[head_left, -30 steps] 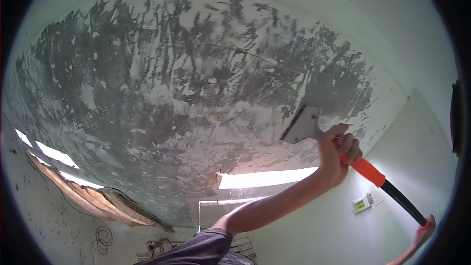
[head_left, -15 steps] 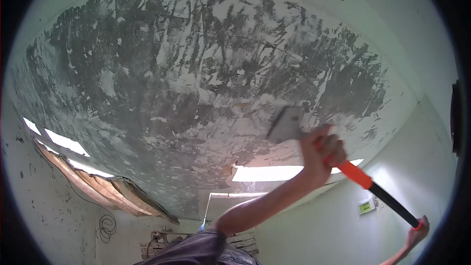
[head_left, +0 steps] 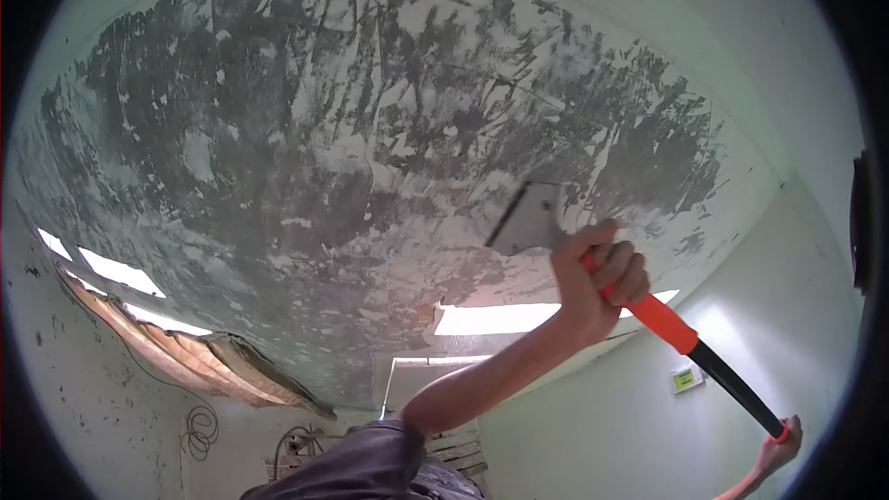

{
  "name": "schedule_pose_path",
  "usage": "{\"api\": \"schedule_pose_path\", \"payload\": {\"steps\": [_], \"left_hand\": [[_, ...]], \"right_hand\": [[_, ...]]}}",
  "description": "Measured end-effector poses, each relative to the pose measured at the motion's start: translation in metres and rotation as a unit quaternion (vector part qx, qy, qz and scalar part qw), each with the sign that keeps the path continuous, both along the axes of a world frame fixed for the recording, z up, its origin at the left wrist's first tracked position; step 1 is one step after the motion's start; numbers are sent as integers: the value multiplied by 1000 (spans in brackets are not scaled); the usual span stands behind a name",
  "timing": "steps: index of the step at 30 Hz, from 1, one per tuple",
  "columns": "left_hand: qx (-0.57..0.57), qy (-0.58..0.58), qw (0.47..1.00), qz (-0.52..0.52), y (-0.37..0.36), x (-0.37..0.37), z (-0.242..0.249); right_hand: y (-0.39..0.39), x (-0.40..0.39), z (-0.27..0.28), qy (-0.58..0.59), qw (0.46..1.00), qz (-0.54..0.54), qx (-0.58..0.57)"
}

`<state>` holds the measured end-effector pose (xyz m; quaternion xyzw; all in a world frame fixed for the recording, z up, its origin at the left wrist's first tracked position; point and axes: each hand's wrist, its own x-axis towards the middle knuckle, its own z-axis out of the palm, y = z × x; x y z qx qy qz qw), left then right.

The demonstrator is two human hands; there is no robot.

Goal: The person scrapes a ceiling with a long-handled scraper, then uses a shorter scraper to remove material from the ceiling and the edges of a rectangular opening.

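Note:
A long-handled scraper (head_left: 654, 319) with an orange and black handle slants across the right half of the view. Its wide grey blade (head_left: 530, 218) overlaps the patchy ceiling (head_left: 278, 130), where pale coating is stripped to grey in streaks. My left hand (head_left: 602, 276) is wrapped round the orange part of the handle, just below the blade. Down at the lower right, my right hand (head_left: 781, 444) grips the butt end of the same handle. A dark sleeve (head_left: 361, 463) covers my left upper arm.
Bright window openings (head_left: 495, 318) show beyond my forearm and at the left. A sagging brownish curtain-like sheet (head_left: 199, 352) hangs by the left window. A coiled cable (head_left: 200, 431) is on the left wall, and a small box with a green screen (head_left: 687, 379) on the right wall.
The scraper blade has shifted a little up and left across the ceiling. Both hands have moved slightly left with the handle, keeping their grip.

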<state>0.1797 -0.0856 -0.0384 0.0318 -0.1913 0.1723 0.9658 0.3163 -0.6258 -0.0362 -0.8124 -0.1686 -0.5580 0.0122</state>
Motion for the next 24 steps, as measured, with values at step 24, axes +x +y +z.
{"api": "schedule_pose_path", "payload": {"steps": [24], "left_hand": [[19, -16, 999, -31, 0, -12, -5]], "right_hand": [[-137, 2, -49, -3, 999, -29, -30]]}}
